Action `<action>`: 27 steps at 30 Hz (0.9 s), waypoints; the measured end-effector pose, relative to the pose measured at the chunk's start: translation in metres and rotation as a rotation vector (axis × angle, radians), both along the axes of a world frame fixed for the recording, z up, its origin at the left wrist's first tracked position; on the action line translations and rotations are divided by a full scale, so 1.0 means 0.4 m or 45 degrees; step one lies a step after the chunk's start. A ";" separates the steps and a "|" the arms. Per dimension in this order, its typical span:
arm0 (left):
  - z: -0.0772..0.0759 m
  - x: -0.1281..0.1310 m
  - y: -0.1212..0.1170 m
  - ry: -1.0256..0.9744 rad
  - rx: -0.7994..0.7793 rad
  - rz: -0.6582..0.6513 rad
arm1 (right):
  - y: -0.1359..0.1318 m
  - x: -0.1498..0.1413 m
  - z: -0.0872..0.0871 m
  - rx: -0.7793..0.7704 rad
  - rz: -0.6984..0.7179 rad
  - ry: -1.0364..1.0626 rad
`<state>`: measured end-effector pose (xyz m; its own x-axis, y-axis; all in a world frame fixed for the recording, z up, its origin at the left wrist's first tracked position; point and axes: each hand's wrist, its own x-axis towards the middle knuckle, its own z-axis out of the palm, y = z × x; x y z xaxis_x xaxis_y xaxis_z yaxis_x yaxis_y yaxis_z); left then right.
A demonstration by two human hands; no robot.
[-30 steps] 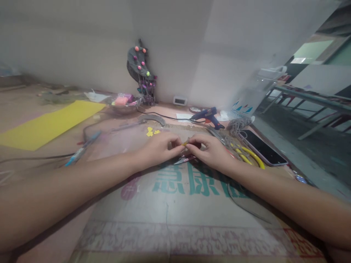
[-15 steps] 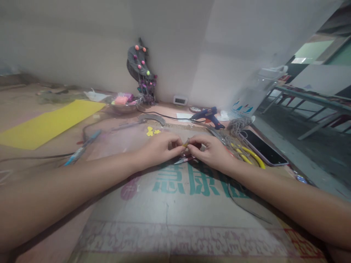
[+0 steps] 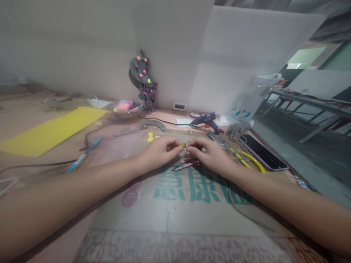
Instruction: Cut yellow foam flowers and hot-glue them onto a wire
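Note:
Over the middle of the board, my left hand [image 3: 161,151] pinches a small yellow piece [image 3: 182,145] between thumb and forefinger. It may be a paper cutout, but it is too small to tell. Close beside it, my right hand [image 3: 210,153] is closed in a pinch at a thin greyish strand [image 3: 187,143], whose far end is hidden by the fingers. Beneath both hands lies a pair of small snips [image 3: 182,166] with pointed blades. Yellow flower-shaped cutouts [image 3: 150,137] rest just beyond my left hand, partly covered by it.
A blue glue gun [image 3: 205,121] lies behind my hands. To the right are grey yarn [image 3: 238,129], yellow-handled pliers [image 3: 253,160], a phone [image 3: 263,151] and a bottle [image 3: 249,98]. Leftward are yellow sheet [image 3: 52,131], pens [image 3: 85,155] and a bowl [image 3: 126,114]. A decorated grey crescent [image 3: 137,71] leans on the wall.
My fingertips have moved slightly apart, and the yellow piece now sits at my left fingertips with the greyish strand near my right. The whole view has shifted slightly, with things lower in the picture.

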<state>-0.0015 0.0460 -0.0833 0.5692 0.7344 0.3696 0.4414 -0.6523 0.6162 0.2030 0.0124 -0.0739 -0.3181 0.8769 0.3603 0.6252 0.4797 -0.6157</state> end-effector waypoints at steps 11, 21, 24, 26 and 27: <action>0.007 0.003 -0.007 -0.003 -0.017 -0.027 | 0.005 0.000 -0.009 -0.006 0.053 0.003; 0.033 0.005 -0.022 -0.094 -0.109 0.046 | 0.004 0.008 -0.007 0.059 -0.040 0.070; 0.029 0.005 -0.019 -0.083 -0.088 0.032 | 0.005 0.010 -0.009 0.130 -0.054 0.120; 0.025 0.004 -0.016 -0.065 -0.054 0.018 | 0.003 0.008 -0.008 0.080 -0.030 0.121; 0.023 0.004 -0.015 -0.050 -0.034 0.015 | 0.002 0.007 -0.008 0.055 -0.021 0.109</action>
<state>0.0002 0.0401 -0.0743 0.5463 0.7508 0.3714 0.4242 -0.6303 0.6503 0.2057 0.0132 -0.0771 -0.2700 0.8649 0.4231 0.5790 0.4969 -0.6464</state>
